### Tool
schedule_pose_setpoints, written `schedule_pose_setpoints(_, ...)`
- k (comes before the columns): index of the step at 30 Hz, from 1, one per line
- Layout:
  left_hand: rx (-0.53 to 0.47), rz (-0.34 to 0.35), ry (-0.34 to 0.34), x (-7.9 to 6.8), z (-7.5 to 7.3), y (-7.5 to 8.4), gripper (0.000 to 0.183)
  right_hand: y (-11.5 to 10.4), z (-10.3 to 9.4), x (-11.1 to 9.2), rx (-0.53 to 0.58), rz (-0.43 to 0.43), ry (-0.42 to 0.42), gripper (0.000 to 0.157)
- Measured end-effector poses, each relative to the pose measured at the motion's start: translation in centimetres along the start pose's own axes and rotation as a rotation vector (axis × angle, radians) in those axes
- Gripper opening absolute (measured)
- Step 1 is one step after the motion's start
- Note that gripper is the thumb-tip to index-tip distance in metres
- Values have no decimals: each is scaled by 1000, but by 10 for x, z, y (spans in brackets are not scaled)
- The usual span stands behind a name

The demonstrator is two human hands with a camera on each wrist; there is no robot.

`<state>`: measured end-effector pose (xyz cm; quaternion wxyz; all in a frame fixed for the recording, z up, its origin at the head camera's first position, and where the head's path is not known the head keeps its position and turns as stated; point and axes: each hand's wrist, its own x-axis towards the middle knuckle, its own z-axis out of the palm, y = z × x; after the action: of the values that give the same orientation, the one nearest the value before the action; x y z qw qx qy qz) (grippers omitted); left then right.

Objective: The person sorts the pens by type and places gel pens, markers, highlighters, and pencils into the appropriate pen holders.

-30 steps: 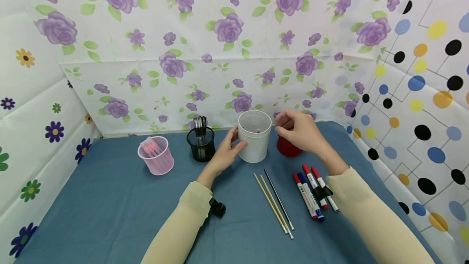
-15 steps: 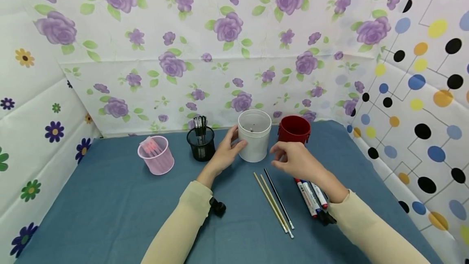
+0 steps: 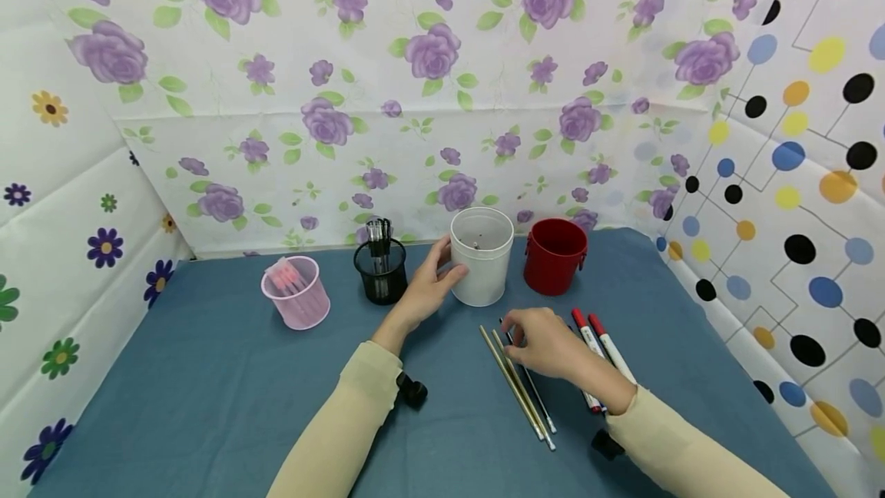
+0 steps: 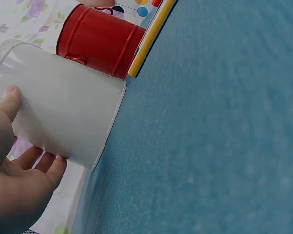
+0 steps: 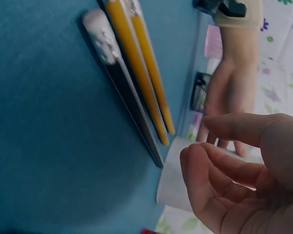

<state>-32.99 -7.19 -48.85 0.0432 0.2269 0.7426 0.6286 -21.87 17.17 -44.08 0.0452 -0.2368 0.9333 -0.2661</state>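
My left hand [image 3: 423,287] holds a white bucket [image 3: 484,279] by its left side, thumb in front and fingers curved behind. Several small dark specks show on the bucket's inner wall. My right hand [image 3: 546,344] hangs over the upper part of a black pencil [image 3: 542,402], fingers loosely bent. In the right wrist view, a gap shows between thumb and forefinger, with nothing in it, and the black pencil [image 5: 127,100] lies beyond. Two yellow pencils [image 3: 512,383] lie beside the black one, their eraser ends toward me.
A red bucket [image 3: 553,267] stands right of the white one. Several markers [image 3: 617,356] lie partly hidden under my right forearm. Leftward stand a black mesh cup [image 3: 383,287] with black pens and a pink cup [image 3: 300,312] with pink-and-white items. Patterned cloth walls [image 3: 387,167] enclose the table.
My right hand has come from the red bucket toward me and down to the black pencil, uncovering the red bucket. My left hand and the white bucket stay where they were.
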Motion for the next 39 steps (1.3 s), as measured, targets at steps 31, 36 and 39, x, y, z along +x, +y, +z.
schedule_pose_setpoints(31, -2, -8, 3, -1, 0, 2, 72, -19, 31, -4, -92, 96, -69, 20)
schedule_pose_setpoints(36, -1, -11, 4, -1, -1, 2, 73, -22, 31, -3, -85, 112, -89, 21)
schedule_pose_setpoints(39, -3, -10, 1, -1, 0, 2, 72, -23, 30, -2, -46, 139, -107, 22)
